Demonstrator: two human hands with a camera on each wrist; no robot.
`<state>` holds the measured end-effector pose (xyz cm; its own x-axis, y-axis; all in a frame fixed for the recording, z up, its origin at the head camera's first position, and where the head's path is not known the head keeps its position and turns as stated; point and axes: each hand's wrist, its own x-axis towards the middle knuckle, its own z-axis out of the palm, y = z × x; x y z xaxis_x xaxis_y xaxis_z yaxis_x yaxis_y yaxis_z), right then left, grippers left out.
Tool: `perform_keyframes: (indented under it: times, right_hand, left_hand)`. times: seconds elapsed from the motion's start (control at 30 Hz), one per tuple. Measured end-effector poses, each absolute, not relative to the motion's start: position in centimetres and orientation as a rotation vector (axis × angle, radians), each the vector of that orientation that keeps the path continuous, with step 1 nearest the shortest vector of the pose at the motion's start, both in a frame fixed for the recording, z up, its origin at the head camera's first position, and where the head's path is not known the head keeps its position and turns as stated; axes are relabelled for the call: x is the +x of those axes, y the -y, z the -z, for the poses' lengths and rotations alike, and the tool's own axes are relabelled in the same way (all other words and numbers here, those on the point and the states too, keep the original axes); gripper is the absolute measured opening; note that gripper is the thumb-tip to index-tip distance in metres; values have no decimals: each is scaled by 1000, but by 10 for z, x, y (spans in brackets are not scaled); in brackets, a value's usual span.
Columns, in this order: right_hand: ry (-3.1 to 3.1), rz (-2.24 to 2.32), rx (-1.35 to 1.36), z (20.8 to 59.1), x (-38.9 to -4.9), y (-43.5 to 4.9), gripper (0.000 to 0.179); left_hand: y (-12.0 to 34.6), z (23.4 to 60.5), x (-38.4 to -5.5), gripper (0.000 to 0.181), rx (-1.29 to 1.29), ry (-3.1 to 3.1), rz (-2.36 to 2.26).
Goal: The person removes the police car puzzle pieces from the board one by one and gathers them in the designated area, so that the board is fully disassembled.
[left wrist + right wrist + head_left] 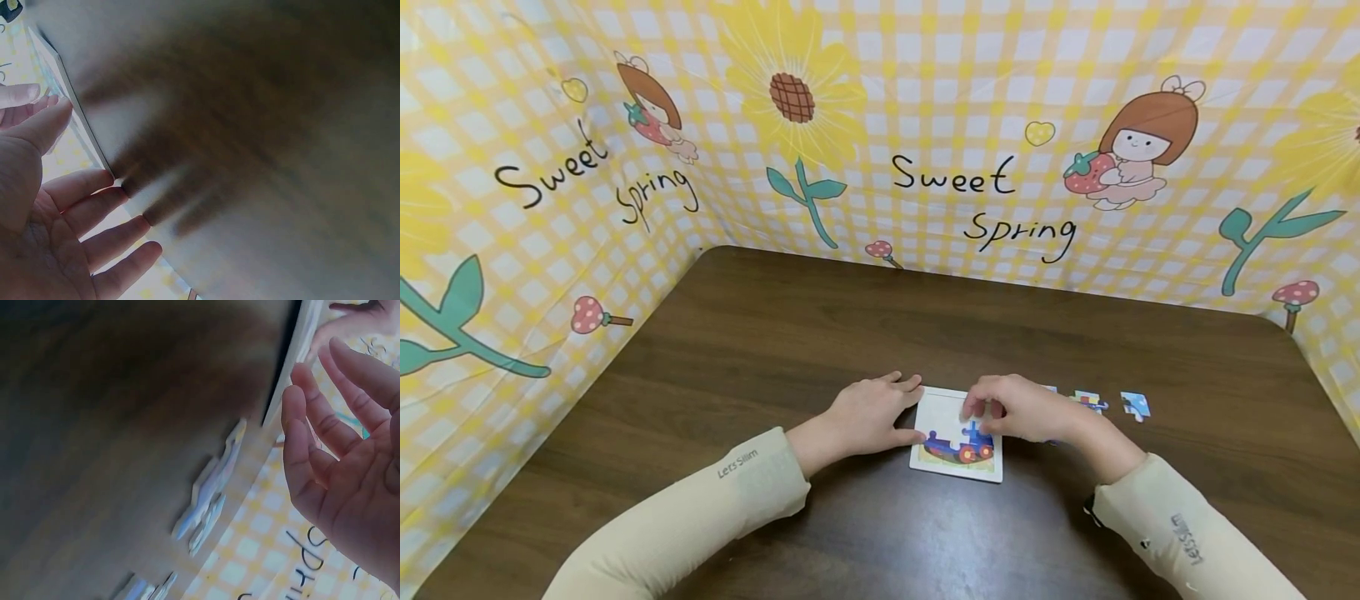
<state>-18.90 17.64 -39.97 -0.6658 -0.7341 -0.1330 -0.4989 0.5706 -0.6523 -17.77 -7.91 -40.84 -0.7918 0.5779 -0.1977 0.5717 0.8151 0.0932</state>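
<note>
Nearest: pale cream lettered sleeves [700, 517]. Beyond, on dark brown wood-grain table [820, 325]: square white-rimmed puzzle board [955, 476], blue-and-red vehicle picture partly filled in, lying between hands. Left hand [868, 414] released, fingers extended, tips touching board's left edge. Right hand [1018, 407] above board's right side, fingers bent; cannot tell whether piece pinched. Right of board: small light-blue jigsaw pieces [1136, 406]. Farthest: yellow-and-white checked cloth [940, 100].
</note>
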Motion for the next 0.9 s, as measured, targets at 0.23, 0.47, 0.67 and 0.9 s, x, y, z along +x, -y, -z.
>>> perform_keyframes:
  times: [0.23,0.47,0.67,0.9]
  right_hand:
    - [-2395,713,-1016,399,-187,-167,23]
    - [-2377,665,-1032,400,-186,-168,33]
    - [-2377,667,-1053,402,-186,-170,32]
    - [-2378,658,-1049,402,-187,-170,31]
  left_hand:
    - [79,409,-177,71,895,-2781,-46]
    - [79,410,-178,71,901,-2780,-44]
    - [79,411,-179,71,899,-2784,-50]
    - [79,411,-179,71,900,-2785,-52]
